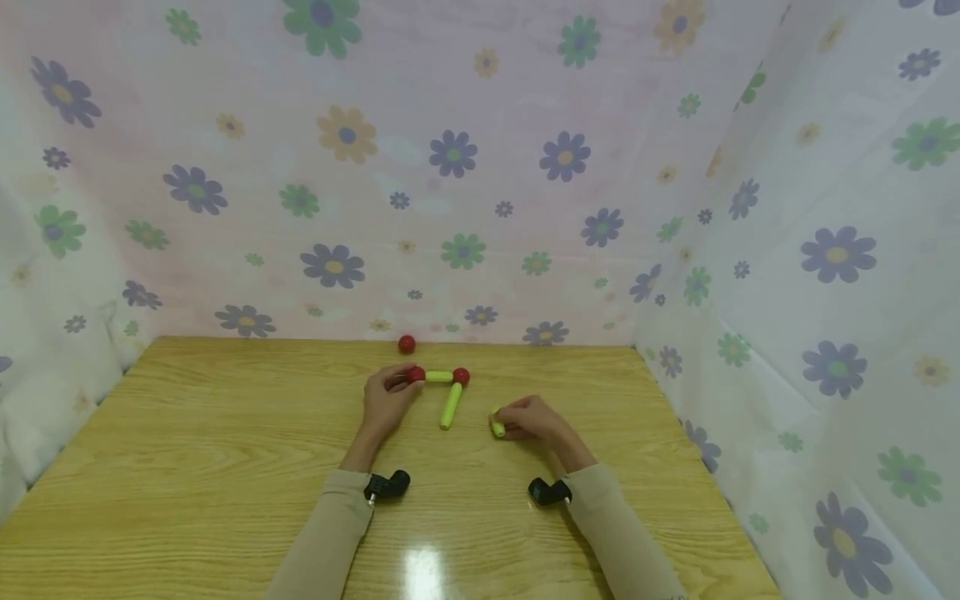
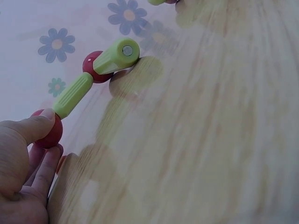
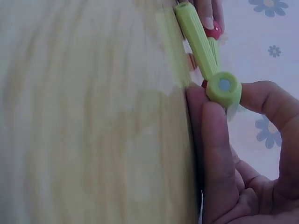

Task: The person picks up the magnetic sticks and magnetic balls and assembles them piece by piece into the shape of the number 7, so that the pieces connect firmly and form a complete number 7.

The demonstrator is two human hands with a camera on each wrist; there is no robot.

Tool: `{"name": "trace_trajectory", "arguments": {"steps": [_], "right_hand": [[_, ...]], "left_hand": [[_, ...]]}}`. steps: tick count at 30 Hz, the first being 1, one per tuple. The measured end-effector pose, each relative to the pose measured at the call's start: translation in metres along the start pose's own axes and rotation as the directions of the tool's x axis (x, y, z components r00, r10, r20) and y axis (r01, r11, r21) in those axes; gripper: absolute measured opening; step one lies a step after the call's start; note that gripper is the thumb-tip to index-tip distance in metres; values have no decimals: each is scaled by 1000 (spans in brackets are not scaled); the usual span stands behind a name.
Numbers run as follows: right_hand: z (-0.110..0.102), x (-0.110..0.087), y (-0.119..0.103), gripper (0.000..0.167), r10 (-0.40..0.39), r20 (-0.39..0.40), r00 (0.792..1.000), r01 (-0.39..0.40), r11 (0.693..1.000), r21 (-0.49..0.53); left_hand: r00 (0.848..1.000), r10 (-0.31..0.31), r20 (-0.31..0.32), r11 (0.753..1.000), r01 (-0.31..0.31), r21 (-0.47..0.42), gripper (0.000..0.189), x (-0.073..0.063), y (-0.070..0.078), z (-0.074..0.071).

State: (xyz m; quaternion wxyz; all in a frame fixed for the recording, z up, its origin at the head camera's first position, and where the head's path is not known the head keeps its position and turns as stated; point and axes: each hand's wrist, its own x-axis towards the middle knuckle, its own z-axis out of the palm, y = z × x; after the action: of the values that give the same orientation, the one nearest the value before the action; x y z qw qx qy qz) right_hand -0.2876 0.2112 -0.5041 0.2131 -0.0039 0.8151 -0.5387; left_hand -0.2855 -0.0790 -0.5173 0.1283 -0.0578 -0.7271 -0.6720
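My left hand pinches a red ball between thumb and fingers. From that ball a short yellow-green magnetic rod runs right to a second red ball. Another yellow-green magnetic rod slants from this second ball toward the person; its round metal end shows in the left wrist view. To the right, apart from the joined pieces, my right hand pinches a loose yellow-green magnetic rod near the tabletop. The right wrist view shows this rod end-on, hiding most of its length.
One loose red ball lies at the wooden table's back edge, behind the left hand. Flower-printed cloth hangs behind the table and along its sides. Both wrists carry black cameras.
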Motion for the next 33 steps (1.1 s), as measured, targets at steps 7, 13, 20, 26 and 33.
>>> {"name": "trace_trajectory", "arguments": {"steps": [7, 13, 20, 26, 33], "right_hand": [[23, 0, -5, 31, -2, 187, 982, -8, 999, 51], [56, -3, -18, 19, -14, 342, 940, 6, 1000, 25], [71, -7, -24, 24, -38, 350, 936, 30, 999, 30], [74, -10, -23, 28, -59, 310, 949, 55, 998, 20], [76, -11, -21, 30, -55, 284, 957, 54, 998, 13]], "left_hand": [[1000, 12, -3, 1000, -12, 5, 38, -6, 13, -1], [1000, 19, -12, 1000, -19, -1, 38, -5, 10, 0], [1000, 19, 0, 1000, -19, -15, 37, -4, 9, -1], [1000, 19, 5, 999, -19, -31, 36, -3, 9, -3], [1000, 21, 5, 1000, -21, -22, 38, -5, 9, -2]]}}
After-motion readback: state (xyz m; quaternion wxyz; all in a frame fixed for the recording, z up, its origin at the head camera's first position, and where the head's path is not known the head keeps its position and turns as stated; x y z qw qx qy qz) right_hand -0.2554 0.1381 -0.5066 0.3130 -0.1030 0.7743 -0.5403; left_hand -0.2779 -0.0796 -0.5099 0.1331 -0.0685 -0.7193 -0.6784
